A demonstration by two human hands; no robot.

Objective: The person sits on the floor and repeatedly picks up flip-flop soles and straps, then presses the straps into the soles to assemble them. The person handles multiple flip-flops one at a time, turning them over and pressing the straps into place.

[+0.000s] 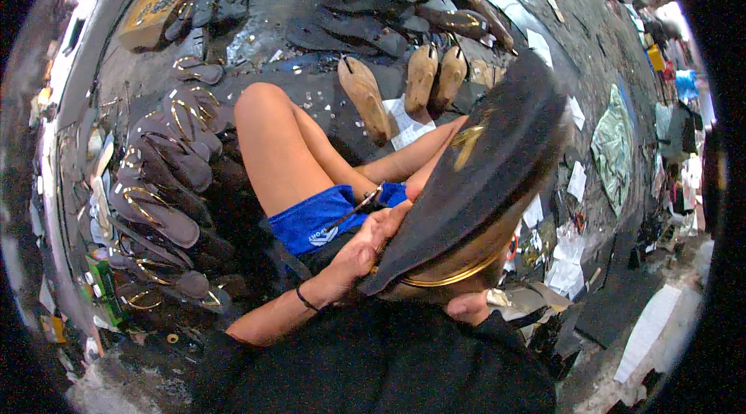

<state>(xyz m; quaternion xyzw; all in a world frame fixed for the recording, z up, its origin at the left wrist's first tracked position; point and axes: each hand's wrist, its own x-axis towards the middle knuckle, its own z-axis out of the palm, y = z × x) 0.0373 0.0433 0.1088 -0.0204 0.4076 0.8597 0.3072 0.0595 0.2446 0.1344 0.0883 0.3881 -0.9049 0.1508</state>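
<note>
Left hand is pinching the edge of the dark sandal, which is extending up-right from it, likely handling light, stiff, edge-held. Right hand is hiding its grip; cannot tell.

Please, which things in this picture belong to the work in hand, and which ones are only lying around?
Probably for the work:
dark sole, in the left fingers
gold strap beside it
wooden shoe forms on the floor
perhaps the gold-strapped sandals at left

Apparently just lying about:
crumpled green sheet
white paper
long white strip
</note>
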